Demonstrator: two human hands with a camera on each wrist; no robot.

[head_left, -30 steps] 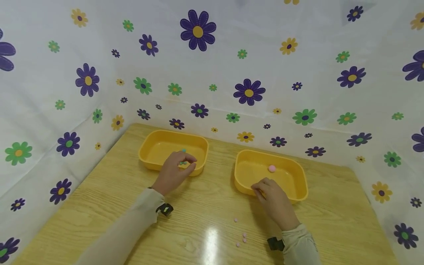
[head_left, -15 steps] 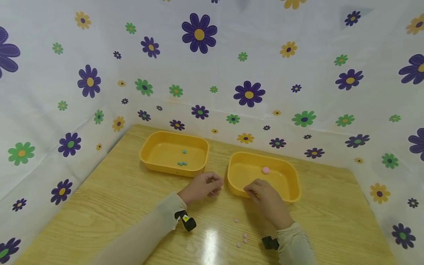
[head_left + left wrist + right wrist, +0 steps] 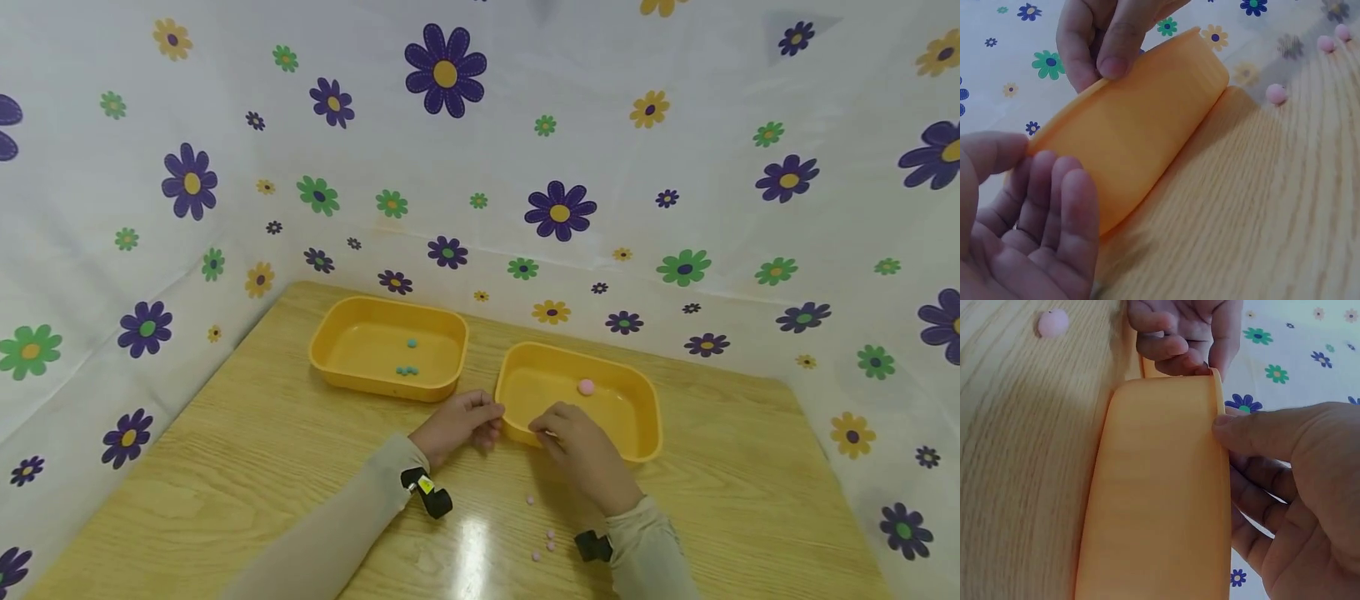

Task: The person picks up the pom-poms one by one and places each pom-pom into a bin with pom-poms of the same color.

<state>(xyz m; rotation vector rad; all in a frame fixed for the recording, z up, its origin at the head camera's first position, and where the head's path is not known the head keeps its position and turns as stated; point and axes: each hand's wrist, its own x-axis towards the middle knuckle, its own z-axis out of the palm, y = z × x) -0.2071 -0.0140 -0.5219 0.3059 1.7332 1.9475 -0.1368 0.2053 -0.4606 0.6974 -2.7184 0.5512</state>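
Observation:
A yellow plastic tray point(image 3: 536, 385) on the right of the table holds one round pink ball point(image 3: 586, 387). My right hand point(image 3: 583, 454) grips its near rim, thumb on the outer wall and fingers over the inside, as the right wrist view shows. At the tray's left end, my left hand point(image 3: 459, 425) pinches the rim between thumb and index finger; its other fingers curl beside the wall point(image 3: 1129, 144). Several small pink balls point(image 3: 551, 534) lie on the wooden table in front of the tray.
A second yellow tray point(image 3: 348, 340) stands to the left, with several small teal balls point(image 3: 407, 370) inside. Behind and beside the wooden table point(image 3: 247, 433) hangs a white flower-printed cloth point(image 3: 480, 150).
My left hand has left the left tray and come right to the other tray's rim. My right hand has moved left, and the right tray has slid left with it.

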